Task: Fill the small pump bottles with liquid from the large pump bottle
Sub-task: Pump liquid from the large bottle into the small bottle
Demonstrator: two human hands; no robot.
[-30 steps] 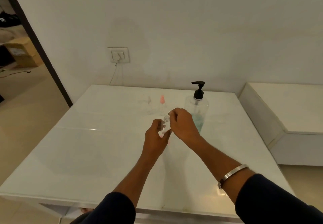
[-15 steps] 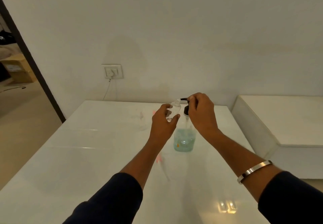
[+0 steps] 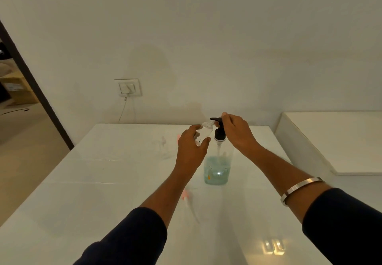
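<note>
While my left hand (image 3: 191,148) is gripping the light, slippery small bottle (image 3: 203,132) mid-body, I am resting my right hand (image 3: 234,133), fingers curled, on the stiff pump head (image 3: 217,119).

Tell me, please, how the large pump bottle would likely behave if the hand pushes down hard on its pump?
The large pump bottle probably stays upright: its liquid sits low and the base looks wide. The right hand presses from above, so tipping seems unlikely. On the glossy table it might slide.

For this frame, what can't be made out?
- Head view: whether liquid is leaving the large pump bottle's spout; too small.
- Fill level of the small bottle; the left hand covers its lower part.
- The clear object on the table; too faint to identify.
- The right hand's contact with the pump head; fingers hide it.
</note>
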